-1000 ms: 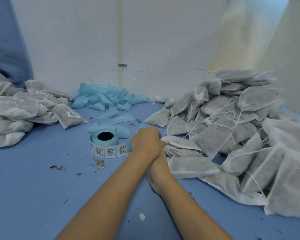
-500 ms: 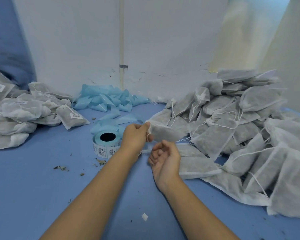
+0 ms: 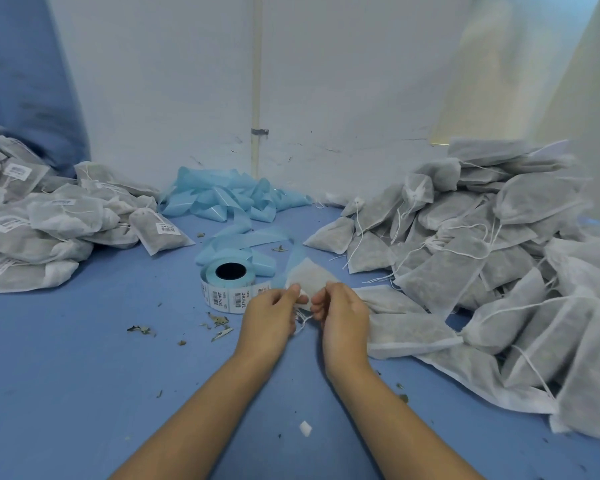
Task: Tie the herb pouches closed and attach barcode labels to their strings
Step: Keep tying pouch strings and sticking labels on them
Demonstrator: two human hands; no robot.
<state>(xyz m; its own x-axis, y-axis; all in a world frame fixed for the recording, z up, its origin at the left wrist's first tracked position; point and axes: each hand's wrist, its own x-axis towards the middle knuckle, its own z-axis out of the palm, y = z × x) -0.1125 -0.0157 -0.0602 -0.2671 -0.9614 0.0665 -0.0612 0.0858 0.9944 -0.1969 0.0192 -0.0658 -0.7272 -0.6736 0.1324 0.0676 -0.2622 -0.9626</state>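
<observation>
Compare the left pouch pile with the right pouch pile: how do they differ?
The left pile carries white barcode labels; on the right pile no labels are visible. The right pile is larger and stacked higher against the wall; the left pile is lower. Loose white strings trail from the right pile; few show on the left. Both hold grey herb-filled white mesh pouches lying on the blue table.

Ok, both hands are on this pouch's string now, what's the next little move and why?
Probably pull the string tight and knot it. The left hand and right hand both pinch it at the neck of the pouch, which shows no label yet; the label roll sits close by for afterwards.
</observation>
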